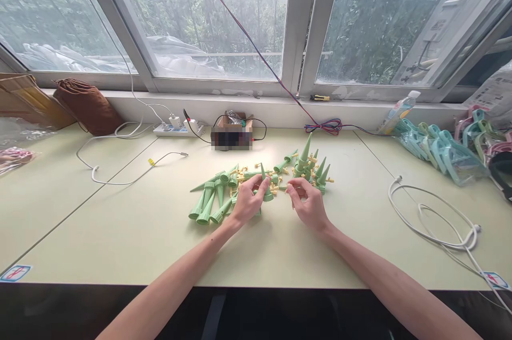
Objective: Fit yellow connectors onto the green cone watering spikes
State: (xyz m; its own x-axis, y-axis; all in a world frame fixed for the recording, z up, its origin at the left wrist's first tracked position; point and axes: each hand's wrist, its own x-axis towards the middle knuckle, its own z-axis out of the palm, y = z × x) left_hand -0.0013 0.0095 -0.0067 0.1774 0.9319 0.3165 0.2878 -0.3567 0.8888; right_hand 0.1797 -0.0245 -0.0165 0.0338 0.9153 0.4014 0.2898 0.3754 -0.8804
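My left hand (248,200) is closed around a green plastic cone spike (266,186), holding it upright with the tip up. My right hand (306,202) is pinched, fingertips together near a small yellow piece (275,188) beside the spike; what it holds is too small to name. A pile of lying green spikes (210,199) is just left of my left hand. Upright green spikes (310,164) and scattered small yellow pieces (280,169) lie behind both hands on the pale green table (120,233).
A white cable (436,223) loops at the right, another white cable (120,177) at the left. A power strip (176,128) and a small box with wires sit by the window sill. Teal and pink plastic items in bags (444,151) lie far right; a brown pouch (86,105) far left.
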